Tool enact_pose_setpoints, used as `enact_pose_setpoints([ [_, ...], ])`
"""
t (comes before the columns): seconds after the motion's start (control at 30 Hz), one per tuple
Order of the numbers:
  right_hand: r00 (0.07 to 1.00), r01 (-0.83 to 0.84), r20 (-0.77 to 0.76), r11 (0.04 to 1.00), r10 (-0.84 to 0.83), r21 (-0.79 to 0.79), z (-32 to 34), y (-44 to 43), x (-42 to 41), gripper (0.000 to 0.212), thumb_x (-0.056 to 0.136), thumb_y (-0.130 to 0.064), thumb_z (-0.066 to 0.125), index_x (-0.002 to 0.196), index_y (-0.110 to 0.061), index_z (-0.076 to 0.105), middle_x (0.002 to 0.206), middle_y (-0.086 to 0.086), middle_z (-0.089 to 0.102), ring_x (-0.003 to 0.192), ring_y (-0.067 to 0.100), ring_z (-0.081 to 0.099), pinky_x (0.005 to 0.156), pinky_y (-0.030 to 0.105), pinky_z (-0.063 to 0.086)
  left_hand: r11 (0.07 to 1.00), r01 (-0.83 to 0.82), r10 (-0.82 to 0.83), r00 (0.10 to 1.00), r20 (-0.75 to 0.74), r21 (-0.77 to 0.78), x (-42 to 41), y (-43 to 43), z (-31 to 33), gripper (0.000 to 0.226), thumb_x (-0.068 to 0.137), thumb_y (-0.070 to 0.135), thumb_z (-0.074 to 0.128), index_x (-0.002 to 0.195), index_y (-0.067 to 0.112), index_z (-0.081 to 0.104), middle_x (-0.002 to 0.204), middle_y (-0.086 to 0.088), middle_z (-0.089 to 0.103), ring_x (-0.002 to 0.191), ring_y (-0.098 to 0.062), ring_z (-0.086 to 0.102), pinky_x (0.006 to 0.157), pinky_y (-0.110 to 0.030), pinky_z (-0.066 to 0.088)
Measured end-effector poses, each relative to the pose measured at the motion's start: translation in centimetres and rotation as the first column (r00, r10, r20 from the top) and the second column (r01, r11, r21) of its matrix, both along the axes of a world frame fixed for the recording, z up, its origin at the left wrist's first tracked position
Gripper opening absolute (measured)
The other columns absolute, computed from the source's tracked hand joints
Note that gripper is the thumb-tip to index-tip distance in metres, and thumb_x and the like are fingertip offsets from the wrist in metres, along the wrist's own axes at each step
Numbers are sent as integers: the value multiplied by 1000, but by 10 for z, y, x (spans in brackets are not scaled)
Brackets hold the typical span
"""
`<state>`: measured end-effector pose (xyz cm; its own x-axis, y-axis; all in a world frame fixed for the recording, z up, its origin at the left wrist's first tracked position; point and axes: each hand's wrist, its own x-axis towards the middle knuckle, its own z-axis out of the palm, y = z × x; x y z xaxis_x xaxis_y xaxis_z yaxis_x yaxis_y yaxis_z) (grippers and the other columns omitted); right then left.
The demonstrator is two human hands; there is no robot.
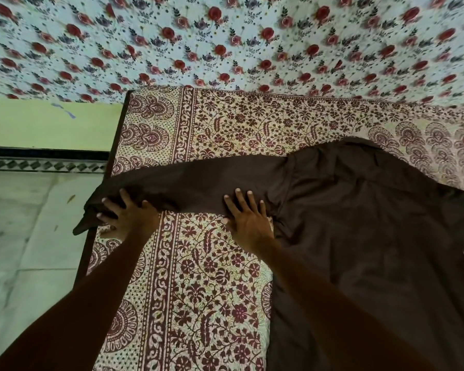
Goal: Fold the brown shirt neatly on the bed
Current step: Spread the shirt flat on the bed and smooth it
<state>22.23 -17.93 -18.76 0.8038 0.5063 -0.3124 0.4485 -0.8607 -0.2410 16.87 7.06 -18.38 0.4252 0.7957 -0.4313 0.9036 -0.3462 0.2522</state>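
The brown shirt (373, 236) lies spread flat on the bed (198, 290), its body at the right. One long sleeve (193, 180) stretches left across the bed, and its cuff hangs over the bed's left edge. My left hand (129, 215) rests with spread fingers on the sleeve near the cuff. My right hand (247, 218) presses flat on the sleeve close to the shoulder seam, fingers straight. Neither hand grips the cloth.
The bed wears a cream sheet with maroon floral print and has a dark wooden frame (91, 250) along its left side. A rose-patterned cloth (225, 44) hangs behind the bed. Tiled floor (24, 236) and a green wall (51, 124) lie to the left.
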Motion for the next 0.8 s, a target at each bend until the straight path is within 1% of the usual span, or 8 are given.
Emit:
enact_pose_setpoints([
  [0.1,999,18,-33,1000,-18,-6,3,3,3,61,100,-46,36,154,-31,13,164,3,0,150,31,-3,119,57,7,995,-67,67,998,8,76,-8,-5,7,64,94,38,44,149,20,18,157,-20,10,145,-40,11,110,-68,13],
  [0.17,997,73,9,997,-73,-7,10,7,1,59,97,-37,44,152,-26,25,163,7,13,149,32,9,118,57,12,979,-49,41,998,44,200,-12,-3,13,52,92,29,47,138,9,35,149,-24,25,138,-43,24,110,-62,18],
  [0.27,984,46,174,999,-49,20,18,15,-6,47,86,-18,58,133,-19,51,141,11,50,129,35,43,105,51,39,921,217,-265,958,110,322,-23,7,10,35,93,25,52,124,8,51,136,-24,40,127,-44,37,105,-60,24],
  [0.37,971,-21,237,1000,20,0,18,25,-11,41,75,-8,65,116,-15,64,115,9,63,106,34,55,85,46,49,658,637,-700,714,16,402,-42,19,-1,41,87,35,65,121,14,57,128,-17,52,121,-40,47,103,-59,29],
  [0.47,965,10,263,1000,-6,-11,19,37,-11,40,71,-2,66,110,-12,66,109,10,65,102,34,57,83,45,49,470,766,-814,568,-120,438,-36,30,2,38,80,27,73,114,15,62,119,-13,60,115,-35,54,107,-58,32],
  [0.53,962,26,271,1000,-27,6,18,44,-15,40,73,0,64,112,-10,65,108,11,65,100,35,59,83,45,49,458,766,-817,562,-126,450,-30,35,9,40,78,15,72,116,11,62,117,-16,62,114,-37,56,109,-56,33],
  [0.63,959,50,276,998,-59,37,15,45,-24,38,73,0,65,109,-10,64,103,11,66,91,33,62,77,43,52,497,755,-792,597,-132,428,-35,33,21,43,83,14,65,125,10,57,115,-15,65,107,-36,61,103,-49,39],
  [0.8,977,18,213,1000,-22,21,12,34,-36,46,67,-5,75,110,-13,61,112,9,62,99,32,59,81,44,52,536,816,-714,576,-397,219,-67,2,35,28,97,23,44,125,19,51,114,-3,64,101,-24,64,85,-35,46],
])
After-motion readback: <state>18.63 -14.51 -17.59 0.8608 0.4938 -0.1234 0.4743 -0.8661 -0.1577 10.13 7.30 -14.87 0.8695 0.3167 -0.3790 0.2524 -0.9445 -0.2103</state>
